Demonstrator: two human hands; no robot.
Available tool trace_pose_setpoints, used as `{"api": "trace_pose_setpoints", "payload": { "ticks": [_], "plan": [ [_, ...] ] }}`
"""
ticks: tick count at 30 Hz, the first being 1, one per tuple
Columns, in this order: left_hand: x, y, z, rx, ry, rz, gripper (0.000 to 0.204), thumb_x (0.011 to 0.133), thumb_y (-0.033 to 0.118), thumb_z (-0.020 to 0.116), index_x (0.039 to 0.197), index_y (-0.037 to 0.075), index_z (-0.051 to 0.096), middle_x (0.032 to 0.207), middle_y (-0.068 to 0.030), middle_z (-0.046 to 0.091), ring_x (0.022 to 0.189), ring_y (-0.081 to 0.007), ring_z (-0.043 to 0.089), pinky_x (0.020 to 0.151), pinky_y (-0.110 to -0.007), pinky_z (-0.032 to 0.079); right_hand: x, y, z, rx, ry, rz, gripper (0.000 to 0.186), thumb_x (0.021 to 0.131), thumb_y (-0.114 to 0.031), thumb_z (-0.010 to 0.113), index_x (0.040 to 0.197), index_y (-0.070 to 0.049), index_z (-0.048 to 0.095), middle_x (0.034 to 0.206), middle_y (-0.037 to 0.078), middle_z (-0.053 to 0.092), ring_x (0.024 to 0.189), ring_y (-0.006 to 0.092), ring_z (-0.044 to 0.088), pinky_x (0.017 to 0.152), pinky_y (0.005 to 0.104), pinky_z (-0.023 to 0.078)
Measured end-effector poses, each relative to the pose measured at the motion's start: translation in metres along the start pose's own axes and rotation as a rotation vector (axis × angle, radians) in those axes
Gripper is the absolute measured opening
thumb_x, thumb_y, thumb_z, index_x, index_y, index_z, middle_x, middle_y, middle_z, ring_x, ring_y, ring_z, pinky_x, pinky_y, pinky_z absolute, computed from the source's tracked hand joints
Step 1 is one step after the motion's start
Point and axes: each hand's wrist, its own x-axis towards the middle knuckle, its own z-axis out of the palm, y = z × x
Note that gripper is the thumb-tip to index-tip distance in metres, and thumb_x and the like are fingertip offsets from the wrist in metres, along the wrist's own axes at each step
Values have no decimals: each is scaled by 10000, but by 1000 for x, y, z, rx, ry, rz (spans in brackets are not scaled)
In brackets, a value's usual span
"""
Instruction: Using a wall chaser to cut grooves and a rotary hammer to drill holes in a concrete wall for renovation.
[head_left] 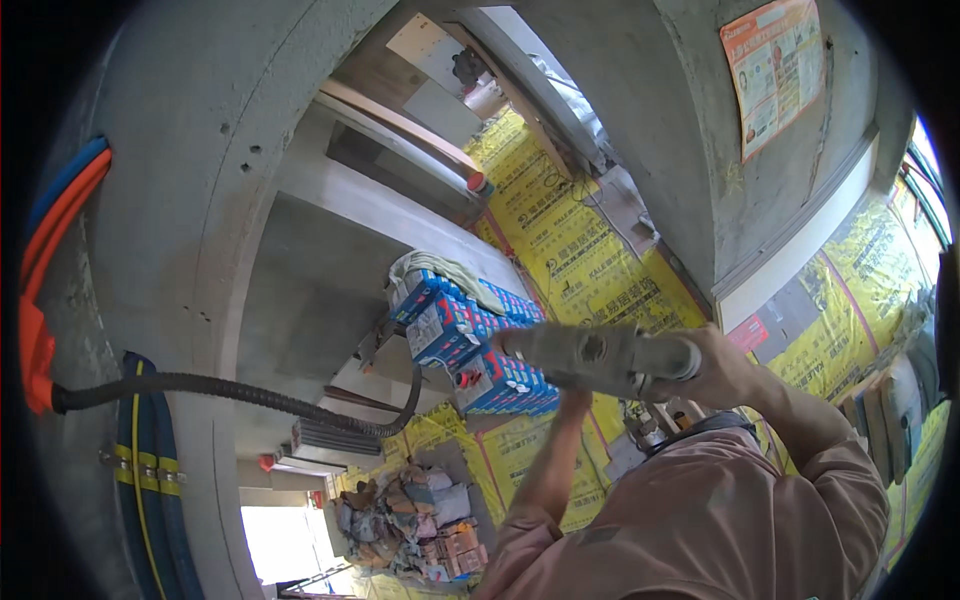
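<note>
The right hand point(722, 368) is wrapped tight around one end of a dusty grey tube point(598, 358), held sideways in the air in front of a stack of blue boxes point(470, 340). The left hand is hidden behind the tube; only its arm point(545, 460) shows, so I cannot tell what its fingers do. A black bendy hose point(230, 390) hangs at the left

One grey cylindrical tube point(600, 357) is in view, gripped by two hands: the right hand point(715, 368) and the left hand point(573, 397). One orange-and-white paper poster point(778, 68) hangs on the concrete wall point(690, 130), and one black corrugated conduit point(230, 390) crosses it. The stacked blue-and-white printed boxes point(470, 340) overlap too much to count.
</note>
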Motion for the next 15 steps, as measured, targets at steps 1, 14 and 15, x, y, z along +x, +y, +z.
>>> {"api": "trace_pose_setpoints", "payload": {
  "ticks": [1, 14, 15],
  "plan": [
    [4, -35, -23, 89, 72, 35, 495, 995, 210, 557, 1442, 66, 400, 1363, -112, 534, 1274, -232, 491, 1105, -401, 380, 3, -15, 2, 13, -26, -30, 333, 778, -188, 786, 1031, -6, 668, 829, 132, 714, 726, 180, 693, 696, 347, 545],
    [214, 140, -214, -1083, 157, -266, 387, 857, 197, 643, 1206, 33, 611, 1143, -74, 667, 1069, -219, 639, 936, -373, 498, 51, 32, 57, 743, 362, -244, 121, 900, -70, 647, 1002, -6, 664, 795, 53, 693, 725, 134, 655, 645, 280, 514],
    [219, 145, -218, -944, 162, -219, 381, 859, 195, 640, 1199, 26, 613, 1140, -81, 668, 1066, -220, 641, 942, -377, 496, 58, 21, 58, 867, 405, -287, 90, 891, -71, 653, 963, -19, 667, 762, 50, 687, 683, 153, 664, 609, 285, 512]
  ]
}}
